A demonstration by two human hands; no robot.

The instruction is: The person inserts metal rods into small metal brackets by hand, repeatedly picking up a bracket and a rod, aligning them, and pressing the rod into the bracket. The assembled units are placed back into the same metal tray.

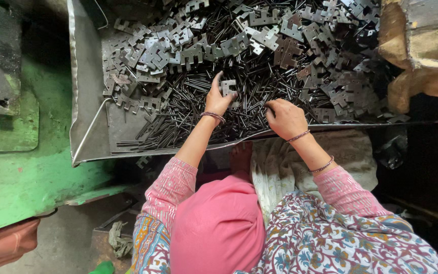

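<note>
A large metal tray [84,101] holds a heap of thin dark metal pins [188,109] and several flat notched metal plates [280,35]. My left hand [217,97] is over the pins near the tray's middle, fingers closed on one small notched plate [228,86]. My right hand [286,117] rests knuckles-up on the pins close to the tray's front edge, fingers curled down into them; what it holds is hidden. Both wrists wear thin bangles, and pink sleeves cover my forearms.
A green painted machine body [21,167] stands at the left. Brown cardboard or sacking [422,56] lies at the top right. A pale cloth [300,162] hangs under the tray's front edge. Pink and patterned fabric covers my lap below.
</note>
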